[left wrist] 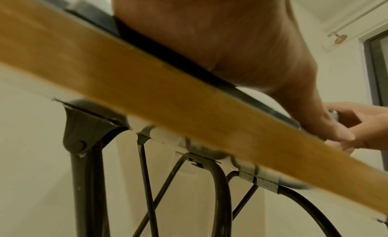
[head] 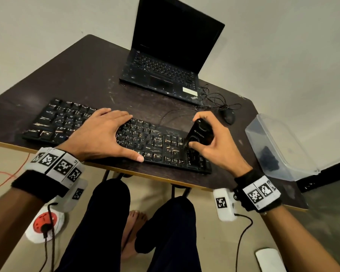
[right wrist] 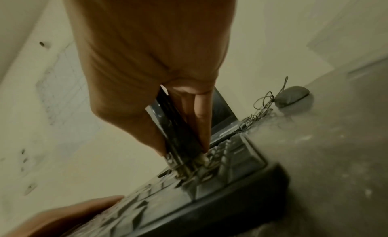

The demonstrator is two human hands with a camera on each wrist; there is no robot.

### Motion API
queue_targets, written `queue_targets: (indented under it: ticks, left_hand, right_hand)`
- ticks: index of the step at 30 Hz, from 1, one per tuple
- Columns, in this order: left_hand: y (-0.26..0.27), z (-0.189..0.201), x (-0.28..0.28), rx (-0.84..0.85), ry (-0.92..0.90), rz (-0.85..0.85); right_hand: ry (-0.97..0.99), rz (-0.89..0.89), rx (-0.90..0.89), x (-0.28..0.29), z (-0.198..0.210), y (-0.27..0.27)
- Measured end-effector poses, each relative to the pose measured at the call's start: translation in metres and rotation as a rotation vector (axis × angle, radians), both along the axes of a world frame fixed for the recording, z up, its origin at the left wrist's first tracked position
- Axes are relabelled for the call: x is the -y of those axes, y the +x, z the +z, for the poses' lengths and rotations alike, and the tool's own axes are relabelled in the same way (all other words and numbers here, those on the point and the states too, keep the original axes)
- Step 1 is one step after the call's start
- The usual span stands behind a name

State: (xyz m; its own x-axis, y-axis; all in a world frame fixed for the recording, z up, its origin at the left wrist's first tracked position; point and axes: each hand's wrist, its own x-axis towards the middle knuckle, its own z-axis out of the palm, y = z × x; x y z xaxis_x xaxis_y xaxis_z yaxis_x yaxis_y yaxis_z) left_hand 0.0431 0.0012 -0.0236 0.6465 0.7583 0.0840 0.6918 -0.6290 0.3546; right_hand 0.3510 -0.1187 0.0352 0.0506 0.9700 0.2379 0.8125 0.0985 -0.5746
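Note:
A black keyboard (head: 161, 142) lies along the near edge of the dark table (head: 77, 75). My left hand (head: 110, 132) rests flat on its middle keys, fingers straight and thumb spread toward the front edge. My right hand (head: 216, 140) grips a small black handheld device (head: 197, 132), held upright over the number pad. In the right wrist view the device (right wrist: 178, 136) sits between thumb and fingers (right wrist: 201, 117), and its lower end touches the keys of the keyboard (right wrist: 210, 199). The left wrist view shows only my left palm (left wrist: 231, 41) above the table's wooden edge (left wrist: 147, 91).
An open black laptop (head: 165, 61) with a dark screen stands at the back. A wired black mouse (head: 228, 115) with tangled cable lies right of it. A clear plastic container (head: 279, 146) sits at the table's right end. My knees are under the table.

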Motion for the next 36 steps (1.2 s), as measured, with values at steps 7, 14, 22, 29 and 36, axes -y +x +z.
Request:
queue_targets:
  ticks: [7, 14, 22, 29, 36]
  left_hand:
    - [0.000, 0.000, -0.001, 0.000, 0.002, 0.001]
    - [0.000, 0.001, 0.000, 0.016, -0.009, 0.002]
    - [0.000, 0.001, 0.000, 0.008, 0.008, -0.003]
    - [0.000, 0.001, -0.001, -0.001, 0.006, -0.004]
    - [0.000, 0.003, 0.001, 0.018, 0.007, 0.002]
  right_hand:
    - [0.012, -0.044, -0.009, -0.004, 0.000, 0.004]
    - [0.056, -0.167, -0.065, -0.013, -0.002, 0.016]
    - [0.043, -0.167, -0.066, -0.021, -0.002, 0.016]
    - [0.026, -0.149, -0.057, -0.026, 0.000, 0.015]
    - [0.015, -0.154, -0.064, -0.037, 0.001, 0.006]
